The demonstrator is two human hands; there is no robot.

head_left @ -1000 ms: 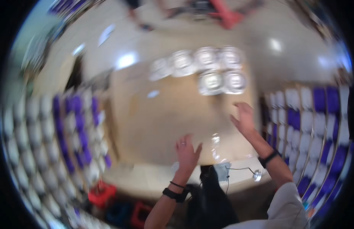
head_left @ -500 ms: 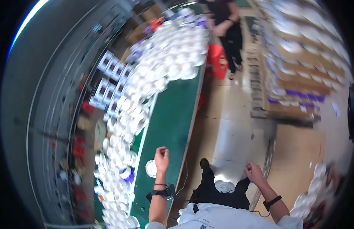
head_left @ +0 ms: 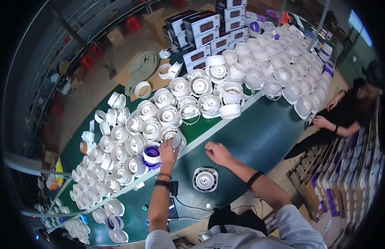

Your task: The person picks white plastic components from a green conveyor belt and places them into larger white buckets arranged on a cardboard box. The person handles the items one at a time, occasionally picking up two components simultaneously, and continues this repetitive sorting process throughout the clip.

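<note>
My left hand (head_left: 169, 155) reaches to the near edge of the massed white parts, its fingers closed at the rim of a round white plastic housing (head_left: 171, 133). Just left of that hand stands a purple housing with a white ring (head_left: 152, 155). My right hand (head_left: 219, 153) hovers over the green tabletop, fingers loosely bent, thumb and forefinger apart, nothing between them. Below it, a single white fan-like housing with a slotted rim (head_left: 205, 179) lies on the table, apart from both hands.
More white housings (head_left: 279, 62) crowd the green table (head_left: 250, 124) beyond a pale divider strip (head_left: 201, 143). Stacked printed boxes (head_left: 201, 31) stand behind. Cables (head_left: 192, 213) lie near me. At right are a co-worker (head_left: 346, 112) and layered racks of parts (head_left: 338, 178).
My view has turned left toward the table. My left hand has moved from beside the lone housing to the massed ones; my right hand has come from beside my leg to over the table.
</note>
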